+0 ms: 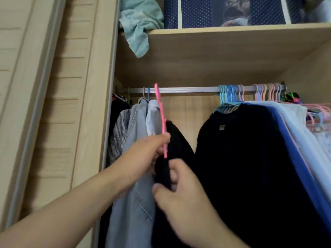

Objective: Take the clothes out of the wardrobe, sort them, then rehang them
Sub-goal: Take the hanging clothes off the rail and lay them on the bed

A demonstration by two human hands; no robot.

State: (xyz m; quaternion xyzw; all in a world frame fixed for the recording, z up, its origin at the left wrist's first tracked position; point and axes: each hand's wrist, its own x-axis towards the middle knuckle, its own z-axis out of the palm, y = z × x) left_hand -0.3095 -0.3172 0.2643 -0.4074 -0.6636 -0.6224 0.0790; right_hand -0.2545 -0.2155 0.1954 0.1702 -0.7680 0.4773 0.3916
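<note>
I look into an open wardrobe with a metal rail (188, 89) under a wooden shelf. My left hand (143, 158) grips a pink hanger (161, 119) whose hook stands up in front of the rail. A black garment (172, 140) hangs on that hanger. My right hand (179, 192) pinches a fold of this black cloth between thumb and fingers just below the left hand. At the left of the rail hang a pale denim shirt (136, 185) and other light garments. Farther right hang a black top (241, 167), a blue one and several white ones.
A wooden shelf (232, 31) above holds a crumpled teal cloth (139, 27) and navy dotted storage boxes (197, 11). Several blue and pink hanger hooks (250, 92) crowd the rail's right end. A slatted wardrobe door (53, 104) stands at the left. Bare rail lies between the two clothing groups.
</note>
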